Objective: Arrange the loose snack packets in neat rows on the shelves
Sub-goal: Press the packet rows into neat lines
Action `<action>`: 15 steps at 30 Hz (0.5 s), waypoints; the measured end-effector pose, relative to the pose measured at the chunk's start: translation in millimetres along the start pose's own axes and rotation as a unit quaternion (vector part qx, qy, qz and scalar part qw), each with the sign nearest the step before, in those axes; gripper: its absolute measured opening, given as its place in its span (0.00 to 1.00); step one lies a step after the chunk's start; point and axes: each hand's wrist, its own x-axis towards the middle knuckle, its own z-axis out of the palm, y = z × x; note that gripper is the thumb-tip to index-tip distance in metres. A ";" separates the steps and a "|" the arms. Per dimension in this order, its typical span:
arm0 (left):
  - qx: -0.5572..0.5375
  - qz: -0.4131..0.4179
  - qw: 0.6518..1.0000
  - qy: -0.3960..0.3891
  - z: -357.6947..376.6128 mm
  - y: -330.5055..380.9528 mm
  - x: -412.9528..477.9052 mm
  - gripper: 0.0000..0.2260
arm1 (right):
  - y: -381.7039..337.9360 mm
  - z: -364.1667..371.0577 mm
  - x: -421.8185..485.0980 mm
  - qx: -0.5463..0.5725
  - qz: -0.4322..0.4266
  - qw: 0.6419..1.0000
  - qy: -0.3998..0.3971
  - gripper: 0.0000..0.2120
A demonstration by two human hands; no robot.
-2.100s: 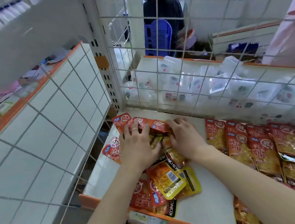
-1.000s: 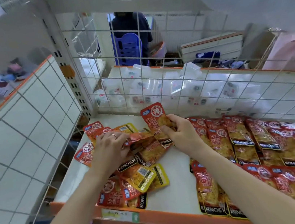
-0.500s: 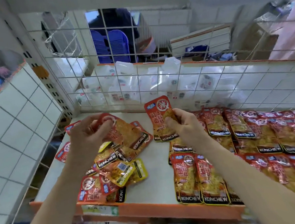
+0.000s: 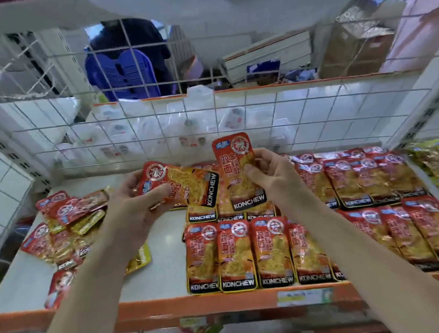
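Upright packet is pinched in right hand, tilted packet (perhaps two) in left hand; best laid square to rows.

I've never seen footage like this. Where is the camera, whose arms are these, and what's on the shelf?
No machine here: a person wears a camera on the head, so you look down along their arms. The left hand grips a tilted packet; the right hand pinches an upright packet. On the shelf, neat rows of the same red snack packets lie at the right, a loose pile at the left.
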 end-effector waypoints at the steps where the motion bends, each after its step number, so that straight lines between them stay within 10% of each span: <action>1: -0.011 -0.002 1.000 -0.003 9.6 -3.4 0.1 0.24 | -0.9 -11.0 -3.8 0.000 -0.001 1.000 0.004 0.08; 8: -0.039 0.002 0.999 -0.015 81.4 -30.6 -10.1 0.18 | -6.3 -83.2 -31.0 0.015 0.008 0.999 0.029 0.07; 15: -0.024 0.019 0.999 0.022 126.4 -57.8 -20.1 0.43 | -9.8 -138.6 -49.4 0.007 0.010 0.998 0.062 0.06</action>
